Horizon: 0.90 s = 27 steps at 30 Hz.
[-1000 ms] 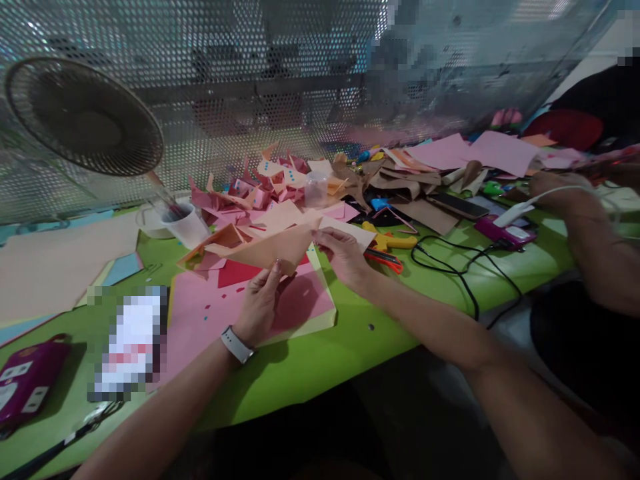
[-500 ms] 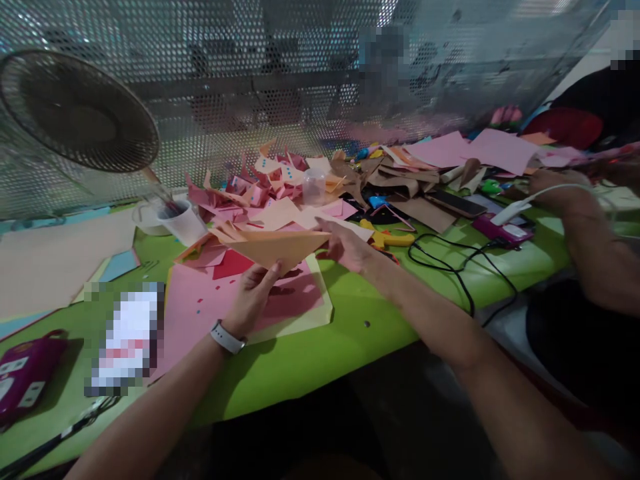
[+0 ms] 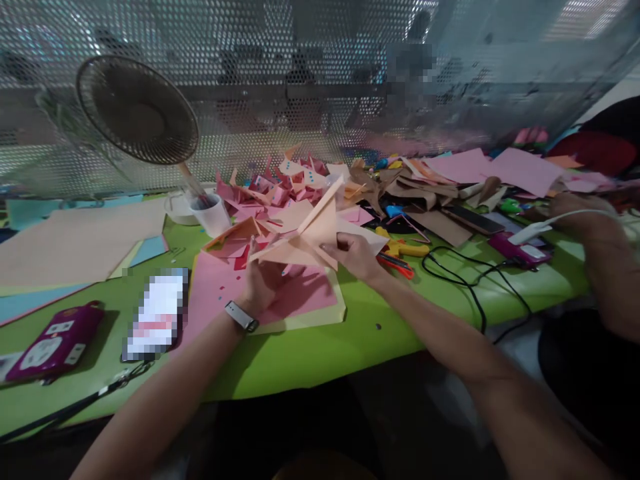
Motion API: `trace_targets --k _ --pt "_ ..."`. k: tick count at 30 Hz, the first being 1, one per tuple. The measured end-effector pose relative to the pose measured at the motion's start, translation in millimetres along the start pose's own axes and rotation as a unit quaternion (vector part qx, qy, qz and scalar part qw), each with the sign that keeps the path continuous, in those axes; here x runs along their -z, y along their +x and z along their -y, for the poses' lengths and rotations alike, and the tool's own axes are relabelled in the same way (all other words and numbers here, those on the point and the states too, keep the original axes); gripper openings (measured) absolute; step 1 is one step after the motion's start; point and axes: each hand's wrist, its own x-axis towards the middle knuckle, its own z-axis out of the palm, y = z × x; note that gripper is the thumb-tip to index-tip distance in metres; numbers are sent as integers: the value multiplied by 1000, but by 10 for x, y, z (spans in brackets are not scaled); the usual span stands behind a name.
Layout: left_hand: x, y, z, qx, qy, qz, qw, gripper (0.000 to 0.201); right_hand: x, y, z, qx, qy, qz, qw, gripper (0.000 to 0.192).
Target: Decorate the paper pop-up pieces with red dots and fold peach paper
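Peach folded paper [image 3: 305, 237] was held between both hands above the pink sheet [image 3: 280, 300] on the green table [image 3: 310, 360]. Left hand [image 3: 263, 283] gripped its lower edge from beneath; right hand [image 3: 355, 257] pinched its right corner.

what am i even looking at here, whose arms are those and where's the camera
The camera sits on a person's head, looking forward and down, so the two bare arms reaching in from below are that person's own. The left hand, with a watch on its wrist, and the right hand together hold a folded peach paper above a pink sheet on the green table. Paper scraps, a fan, a cup and scissors lie around. The arm at the far right belongs to someone else.
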Motion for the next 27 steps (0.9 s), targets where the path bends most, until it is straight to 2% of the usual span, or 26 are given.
trace_targets --k 3,6,10,15,17,18,20,22,24,25,26,27 --pt "55 45 0 22 -30 -30 999 54 5 20 2 34 -30 -94 995 19" --pt "47 32 24 12 -4 -23 1000 45 4 39 12 34 -30 -112 993 21" --pt "-20 -39 86 9 64 7 998 32 -78 6 33 18 -6 -41 999 27" --pt "-39 -37 56 43 122 -69 989 24 -122 -29 129 -71 93 80 990 42" --pt "-27 -12 13 36 125 -95 987 21 5 6 238 -101 107 104 984 44" --pt "-20 -1 -7 27 122 -104 987 20 109 33 309 -101 108 93 985 44" --pt "-10 16 -38 7 114 -114 987 19 379 92 458 -64 118 19 991 43" --pt "-3 26 -51 -12 105 -120 987 17 667 123 569 -20 113 -81 990 36" --pt "-1 32 -52 -18 101 -130 986 18 883 86 594 -4 51 -129 990 25" --pt "-1 35 -50 -19 99 -135 986 18 942 37 569 -16 -19 -111 994 19" --pt "-2 38 -46 -21 98 -141 985 20 965 -27 522 -38 -113 -67 991 16" --pt "-3 43 -42 -23 96 -145 984 20 955 -101 458 -58 -220 -7 974 14"
